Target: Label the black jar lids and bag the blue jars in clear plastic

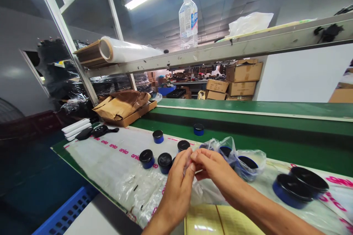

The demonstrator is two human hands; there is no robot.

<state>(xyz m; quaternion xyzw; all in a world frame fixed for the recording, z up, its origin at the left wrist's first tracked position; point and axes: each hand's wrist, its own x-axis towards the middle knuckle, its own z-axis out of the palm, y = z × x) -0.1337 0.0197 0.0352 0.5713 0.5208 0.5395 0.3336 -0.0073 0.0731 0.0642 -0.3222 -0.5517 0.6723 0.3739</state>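
My left hand (180, 180) and my right hand (211, 163) meet above the table, fingertips pinched together. Between them is a thin clear plastic bag (205, 192), mostly hidden by my fingers, with film showing below my right hand. Just beyond and to the right, round blue jars with black lids sit in clear bags, one bagged jar (247, 163) nearest my forearm. To the left of my hands stand loose jars, among them a jar (164, 163) and another jar (146, 158). Two larger-looking jars (293, 191) stand at the right.
White printed sheeting (110, 158) covers the front of the green table (275, 136). A lone jar (198, 129) stands farther back. At left lie a cardboard tray (140, 113) with brown paper and black handled items (100, 130). Overhead, a shelf (220, 52) carries a bottle (188, 22) and a film roll (129, 50).
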